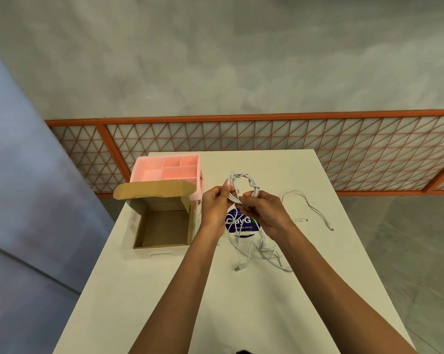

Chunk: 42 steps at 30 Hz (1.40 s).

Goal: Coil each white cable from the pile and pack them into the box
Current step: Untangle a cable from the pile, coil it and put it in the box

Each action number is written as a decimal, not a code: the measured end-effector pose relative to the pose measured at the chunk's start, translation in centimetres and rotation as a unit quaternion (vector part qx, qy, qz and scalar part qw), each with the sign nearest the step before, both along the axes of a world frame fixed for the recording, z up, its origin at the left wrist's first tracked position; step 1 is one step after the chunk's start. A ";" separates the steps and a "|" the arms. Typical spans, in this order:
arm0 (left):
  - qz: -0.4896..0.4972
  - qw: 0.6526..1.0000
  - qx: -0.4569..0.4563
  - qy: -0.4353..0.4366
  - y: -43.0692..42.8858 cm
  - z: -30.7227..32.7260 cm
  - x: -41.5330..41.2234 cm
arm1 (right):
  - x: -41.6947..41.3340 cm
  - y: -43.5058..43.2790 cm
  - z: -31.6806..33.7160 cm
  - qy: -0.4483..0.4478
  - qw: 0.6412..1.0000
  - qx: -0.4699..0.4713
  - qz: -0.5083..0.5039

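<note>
- Both my hands clamp one coiled white cable [244, 183], holding it up in the air above the far half of the white rectangular table [139, 290].
- My left hand [214, 205] pinches the left side of the loop, thumb and fingers curled round the strands, with one fingertip up near the plug end at the top left.
- My right hand [265, 213] grips the lower right part of the loop, fingers curled round it.
- Some turns of the cable are twisted around the loop itself.
- Below my hands, the pile of loose white cables [263, 251] lies tangled on the table, partly over a round dark blue sticker [237, 221].
- Off to the right, a single white cable [310, 206] lies in a long curve, apart from the pile.
- Left of my left hand sits the brown cardboard box [164, 228], open, its lid flap standing up at the far side; the cable I hold is outside it, up and to its right.
- Just behind the box stands a pink plastic organiser tray [139, 169] with several compartments.
- Beyond the table runs an orange metal lattice fence [241, 139] on a grey concrete floor [241, 60].
</note>
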<state>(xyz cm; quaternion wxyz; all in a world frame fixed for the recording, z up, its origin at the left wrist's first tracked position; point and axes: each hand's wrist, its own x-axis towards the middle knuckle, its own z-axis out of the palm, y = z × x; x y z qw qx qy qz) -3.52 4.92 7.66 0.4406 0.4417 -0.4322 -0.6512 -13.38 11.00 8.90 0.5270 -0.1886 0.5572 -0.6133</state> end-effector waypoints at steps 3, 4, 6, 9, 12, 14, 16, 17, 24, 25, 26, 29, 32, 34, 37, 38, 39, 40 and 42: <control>-0.013 1.000 -0.002 -0.013 0.0 -0.1 0.0 | -0.3 0.3 -0.1 0.082 0.996 0.019 0.026; -0.017 1.000 -0.004 -0.020 -0.1 -0.2 0.1 | -0.4 0.4 -0.1 0.092 0.995 0.014 0.025; -0.026 0.999 -0.011 -0.027 -0.2 -0.2 0.3 | -0.6 0.5 -0.1 0.106 0.994 -0.013 0.021; -0.051 0.999 -0.002 -0.010 -0.6 0.2 0.6 | -0.7 0.7 -0.2 0.103 0.994 -0.041 0.022; -0.110 0.994 0.006 0.001 -0.3 0.7 0.7 | -0.6 0.8 -0.1 0.025 0.997 -0.063 0.027; -0.145 0.989 0.024 0.025 0.3 0.8 0.7 | -0.7 0.8 0.1 0.001 0.997 -0.077 0.025; -0.155 0.986 0.042 0.042 0.4 1.1 0.8 | -0.7 0.8 0.0 0.013 0.995 -0.089 0.040; -0.158 0.985 0.048 0.040 0.4 1.4 0.9 | -0.8 0.8 -0.2 0.023 0.993 -0.097 0.056; -0.210 0.972 0.094 -0.042 0.2 2.4 1.5 | -2.0 1.1 -0.7 0.117 0.974 -0.139 0.134; -0.217 0.970 0.109 -0.029 0.2 2.4 1.5 | -2.0 1.1 -0.7 0.119 0.977 -0.133 0.114; -0.218 0.967 0.128 -0.006 0.3 2.5 1.4 | -1.9 1.1 -0.8 0.114 0.981 -0.127 0.093; -0.195 0.963 0.174 0.060 0.4 2.2 1.1 | -1.9 0.9 -1.1 0.099 0.987 -0.114 0.052; -0.183 0.963 0.186 0.071 0.4 1.8 1.1 | -2.0 0.9 -1.3 0.093 0.987 -0.123 0.033; -0.187 0.956 0.202 0.104 0.5 1.8 1.3 | -1.9 0.9 -1.3 0.076 0.990 -0.121 -0.003; -0.196 0.942 0.222 0.157 0.6 2.0 1.8 | -1.7 0.7 -1.3 0.070 0.991 -0.107 -0.047; -0.199 0.940 0.220 0.167 0.5 1.9 2.0 | -1.7 0.7 -1.3 0.076 0.990 -0.105 -0.055; -0.205 0.940 0.214 0.169 0.5 1.9 2.0 | -1.7 0.7 -1.3 0.083 0.989 -0.105 -0.059; -0.210 0.943 0.203 0.161 0.4 1.8 2.1 | -1.7 0.8 -1.4 0.093 0.989 -0.103 -0.059; -0.212 0.953 0.177 0.126 0.4 1.6 2.0 | -1.7 0.9 -1.5 0.133 0.985 -0.103 -0.044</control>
